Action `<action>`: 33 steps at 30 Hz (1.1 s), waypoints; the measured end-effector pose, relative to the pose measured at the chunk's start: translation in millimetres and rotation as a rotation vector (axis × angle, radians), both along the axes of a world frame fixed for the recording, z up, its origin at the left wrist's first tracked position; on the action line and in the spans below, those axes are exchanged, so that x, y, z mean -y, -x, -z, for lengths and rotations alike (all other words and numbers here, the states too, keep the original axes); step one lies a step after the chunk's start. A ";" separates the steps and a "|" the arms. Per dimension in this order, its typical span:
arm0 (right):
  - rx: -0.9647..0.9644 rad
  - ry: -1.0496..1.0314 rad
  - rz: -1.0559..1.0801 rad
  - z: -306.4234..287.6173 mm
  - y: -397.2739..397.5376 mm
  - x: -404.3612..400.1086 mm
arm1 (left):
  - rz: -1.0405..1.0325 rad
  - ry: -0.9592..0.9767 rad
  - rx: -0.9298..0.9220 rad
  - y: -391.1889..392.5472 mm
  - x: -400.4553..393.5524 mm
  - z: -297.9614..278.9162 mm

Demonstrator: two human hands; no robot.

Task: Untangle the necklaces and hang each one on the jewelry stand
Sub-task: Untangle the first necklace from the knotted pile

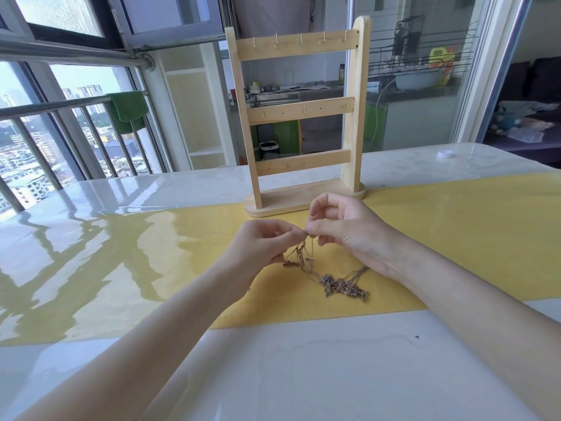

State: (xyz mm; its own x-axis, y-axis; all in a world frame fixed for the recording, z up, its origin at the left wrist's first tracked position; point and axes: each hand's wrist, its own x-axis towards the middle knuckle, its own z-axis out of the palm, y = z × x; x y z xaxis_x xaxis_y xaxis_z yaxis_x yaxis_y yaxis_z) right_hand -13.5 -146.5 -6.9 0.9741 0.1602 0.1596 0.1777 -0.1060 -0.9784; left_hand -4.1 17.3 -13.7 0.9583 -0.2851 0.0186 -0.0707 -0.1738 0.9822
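Pinching fine chain between fingertips of both left hand [261, 241] and right hand [340, 226], lifted just off the yellow mat [455, 238] mid-table. Rest of the tangled necklaces [337, 284] clumped on the mat below. Jewelry stand [299, 117] behind, toward the far edge, hooks all bare. Basically nothing hung yet, untangling barely underway.

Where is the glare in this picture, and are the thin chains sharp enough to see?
Head view: window glare and railing reflections cover the glossy white table at left; wide-angle bending at edges; the tangled gold necklaces are slightly soft, single links unreadable.
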 end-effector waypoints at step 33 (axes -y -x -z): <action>-0.196 -0.208 -0.225 -2.6 1.9 7.9 | 0.123 0.451 -0.248 -1.1 -1.1 -6.4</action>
